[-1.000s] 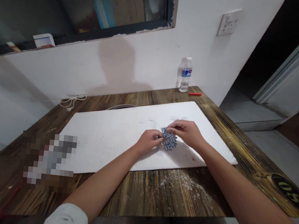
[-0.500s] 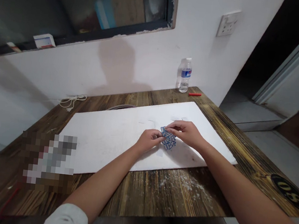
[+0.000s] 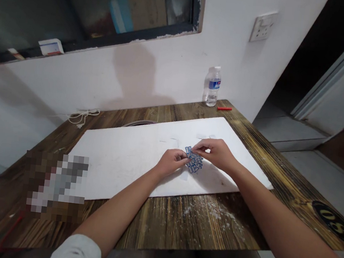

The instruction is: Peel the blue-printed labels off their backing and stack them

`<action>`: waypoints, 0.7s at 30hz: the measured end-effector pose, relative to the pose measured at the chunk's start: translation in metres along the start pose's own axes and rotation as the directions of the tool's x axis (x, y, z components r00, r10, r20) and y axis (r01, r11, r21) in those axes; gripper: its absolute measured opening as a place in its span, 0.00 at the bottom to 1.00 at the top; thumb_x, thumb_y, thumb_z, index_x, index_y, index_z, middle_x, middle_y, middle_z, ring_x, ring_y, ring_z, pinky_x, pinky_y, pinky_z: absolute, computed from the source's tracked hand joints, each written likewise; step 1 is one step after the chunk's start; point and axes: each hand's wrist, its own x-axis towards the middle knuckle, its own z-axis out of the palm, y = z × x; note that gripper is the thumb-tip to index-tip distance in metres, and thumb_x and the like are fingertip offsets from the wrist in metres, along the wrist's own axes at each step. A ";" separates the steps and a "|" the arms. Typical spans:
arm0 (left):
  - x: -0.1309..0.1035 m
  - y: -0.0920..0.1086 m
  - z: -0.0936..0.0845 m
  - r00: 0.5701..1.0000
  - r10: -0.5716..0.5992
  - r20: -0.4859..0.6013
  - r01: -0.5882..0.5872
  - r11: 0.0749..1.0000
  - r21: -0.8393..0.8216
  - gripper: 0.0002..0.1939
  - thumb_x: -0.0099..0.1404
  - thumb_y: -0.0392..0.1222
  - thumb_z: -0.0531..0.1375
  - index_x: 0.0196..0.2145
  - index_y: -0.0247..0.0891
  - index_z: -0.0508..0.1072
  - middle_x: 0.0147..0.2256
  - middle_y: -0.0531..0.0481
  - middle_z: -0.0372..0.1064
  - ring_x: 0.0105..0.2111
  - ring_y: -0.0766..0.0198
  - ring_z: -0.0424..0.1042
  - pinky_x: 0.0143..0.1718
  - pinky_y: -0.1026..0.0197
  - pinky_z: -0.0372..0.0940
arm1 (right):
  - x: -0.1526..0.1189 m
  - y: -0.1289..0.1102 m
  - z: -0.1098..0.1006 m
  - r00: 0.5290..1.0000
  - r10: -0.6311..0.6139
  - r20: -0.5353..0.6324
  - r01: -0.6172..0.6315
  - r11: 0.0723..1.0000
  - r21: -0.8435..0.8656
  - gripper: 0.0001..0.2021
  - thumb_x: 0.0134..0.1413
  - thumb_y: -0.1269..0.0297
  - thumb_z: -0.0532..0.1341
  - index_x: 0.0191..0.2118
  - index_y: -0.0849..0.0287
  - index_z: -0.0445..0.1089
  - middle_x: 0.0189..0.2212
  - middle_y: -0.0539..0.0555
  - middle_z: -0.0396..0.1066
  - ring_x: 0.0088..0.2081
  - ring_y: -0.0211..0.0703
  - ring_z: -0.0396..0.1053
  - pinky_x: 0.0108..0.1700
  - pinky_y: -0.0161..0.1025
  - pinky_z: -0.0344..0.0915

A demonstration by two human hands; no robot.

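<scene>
A small blue-edged cut-out piece with an openwork pattern [image 3: 195,164] is held just above a white board [image 3: 118,160]. My left hand [image 3: 173,161] pinches its left edge between thumb and fingers. At its upper right, my right hand [image 3: 216,151] is closed with fingertips together on the piece's top edge. The fingertips partly cover the piece. Small clear or pale scraps [image 3: 205,136] lie on the board behind my right hand.
The board lies on a dark wooden table [image 3: 179,225] with white crumbs near the front edge. A bottle [image 3: 213,87] and a red pen-like stick [image 3: 224,108] are at the back right. A white cable [image 3: 83,114] lies at the back left; a pixelated area covers the left.
My right hand has shifted very slightly at the piece's top edge. My left hand keeps its hold, and the piece has barely moved.
</scene>
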 end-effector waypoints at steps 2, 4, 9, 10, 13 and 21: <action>0.000 0.001 0.000 1.000 -0.007 -0.009 0.007 1.000 0.000 0.13 0.60 0.48 0.61 0.29 0.35 0.76 0.27 0.48 0.73 0.28 0.65 0.69 0.31 0.63 0.61 | 0.000 0.000 -0.001 1.000 -0.009 0.013 0.009 1.000 -0.003 0.06 0.53 0.62 0.63 0.30 0.54 0.77 0.27 0.50 0.77 0.28 0.38 0.71 0.31 0.36 0.66; 0.000 0.002 0.000 1.000 -0.011 -0.012 0.011 1.000 -0.002 0.13 0.60 0.48 0.61 0.29 0.35 0.76 0.27 0.48 0.73 0.28 0.64 0.69 0.31 0.63 0.61 | -0.001 0.000 -0.001 1.000 -0.014 0.015 0.015 1.000 -0.004 0.05 0.53 0.63 0.63 0.30 0.55 0.77 0.27 0.50 0.77 0.29 0.38 0.71 0.31 0.35 0.66; 0.000 0.001 -0.001 1.000 0.001 -0.006 -0.002 1.000 -0.017 0.13 0.60 0.48 0.61 0.29 0.35 0.76 0.28 0.48 0.74 0.29 0.64 0.70 0.31 0.63 0.62 | 0.000 0.002 0.001 1.000 0.010 0.011 -0.010 1.000 0.013 0.06 0.53 0.61 0.63 0.31 0.55 0.77 0.28 0.51 0.77 0.30 0.39 0.72 0.33 0.36 0.66; 0.000 0.001 -0.001 1.000 0.002 -0.007 -0.003 1.000 -0.020 0.13 0.60 0.48 0.61 0.30 0.35 0.76 0.29 0.48 0.74 0.29 0.64 0.70 0.32 0.63 0.62 | 0.000 0.003 0.001 1.000 0.026 0.000 -0.026 1.000 0.013 0.07 0.54 0.60 0.63 0.32 0.55 0.77 0.29 0.51 0.78 0.31 0.40 0.73 0.33 0.36 0.66; 0.000 0.000 -0.001 1.000 -0.010 -0.027 0.009 1.000 -0.023 0.11 0.59 0.47 0.61 0.30 0.35 0.76 0.29 0.48 0.75 0.30 0.63 0.71 0.33 0.63 0.63 | 0.001 0.009 0.000 0.989 0.097 -0.111 -0.097 0.995 0.004 0.11 0.57 0.57 0.60 0.37 0.55 0.77 0.31 0.52 0.78 0.32 0.42 0.73 0.33 0.38 0.67; 0.003 0.000 -0.003 0.954 -0.094 -0.283 0.087 0.995 -0.039 0.12 0.57 0.49 0.63 0.25 0.36 0.73 0.26 0.51 0.72 0.30 0.62 0.71 0.34 0.61 0.65 | -0.001 0.033 -0.011 0.962 0.266 -0.055 -0.243 0.752 -0.613 0.11 0.48 0.57 0.68 0.36 0.58 0.78 0.38 0.60 0.75 0.42 0.53 0.70 0.39 0.43 0.65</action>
